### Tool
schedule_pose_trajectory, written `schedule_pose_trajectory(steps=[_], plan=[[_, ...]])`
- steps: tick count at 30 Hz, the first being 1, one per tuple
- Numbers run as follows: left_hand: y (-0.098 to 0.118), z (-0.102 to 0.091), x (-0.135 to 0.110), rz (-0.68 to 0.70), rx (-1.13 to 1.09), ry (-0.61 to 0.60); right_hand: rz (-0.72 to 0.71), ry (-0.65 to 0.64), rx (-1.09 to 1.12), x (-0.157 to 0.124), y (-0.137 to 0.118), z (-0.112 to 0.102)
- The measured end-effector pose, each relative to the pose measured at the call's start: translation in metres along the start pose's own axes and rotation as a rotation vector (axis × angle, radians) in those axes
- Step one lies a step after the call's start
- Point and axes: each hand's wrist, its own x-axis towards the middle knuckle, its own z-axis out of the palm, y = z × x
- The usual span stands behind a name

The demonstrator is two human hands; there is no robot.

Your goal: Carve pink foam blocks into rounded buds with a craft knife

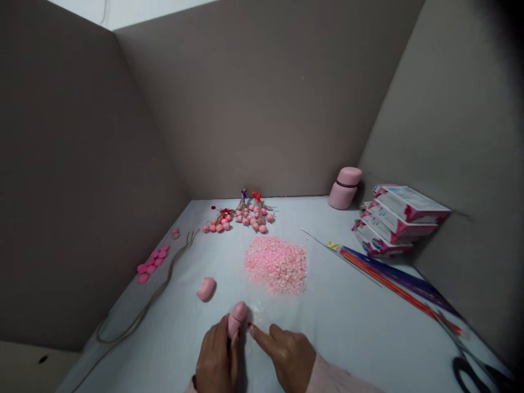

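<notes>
My left hand (216, 357) is closed around a pink clay lump (236, 317) that sticks up from its fingers near the table's front edge. My right hand (289, 355) is beside it, its forefinger stretched out with the tip touching the base of the lump. A second pink lump (206, 289) lies on the pale blue table (352, 316) a little to the left. Just beyond the hands is a heap of small pink crumbs (276, 265).
Finished pink ball clusters (245, 215) sit at the back, flat pink discs (152, 262) and brown cords (164, 284) at the left. A pink jar (345, 188), stacked boxes (397, 218), coloured sticks (401, 284) and scissors (475, 374) lie at the right. Cardboard walls enclose the table.
</notes>
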Motion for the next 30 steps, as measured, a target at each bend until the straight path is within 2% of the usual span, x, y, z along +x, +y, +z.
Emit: schedule_pose_trajectory(steps=[3, 12, 17, 21, 23, 27, 30], plan=[[-0.006, -0.001, 0.001, -0.053, -0.074, -0.114, 0.028, -0.023, -0.040, -0.001, 0.000, 0.002], [-0.012, -0.003, 0.000, -0.027, -0.076, -0.101, 0.005, -0.029, 0.118, -0.001, 0.002, -0.001], [-0.020, -0.009, 0.006, 0.146, -0.004, -0.173, -0.012, -0.047, 0.165, 0.006, -0.001, -0.004], [-0.020, -0.010, 0.007, 0.154, -0.005, -0.179, 0.005, -0.065, 0.141, 0.008, -0.002, -0.004], [-0.017, -0.010, 0.006, 0.113, -0.040, -0.180, 0.017, -0.082, 0.127, 0.009, -0.003, -0.004], [-0.007, -0.006, 0.004, -0.058, -0.119, -0.114, 0.031, -0.116, 0.090, 0.011, -0.005, -0.005], [-0.003, -0.005, 0.003, -0.084, -0.130, -0.110, 0.026, -0.128, 0.080, 0.011, -0.005, -0.006]])
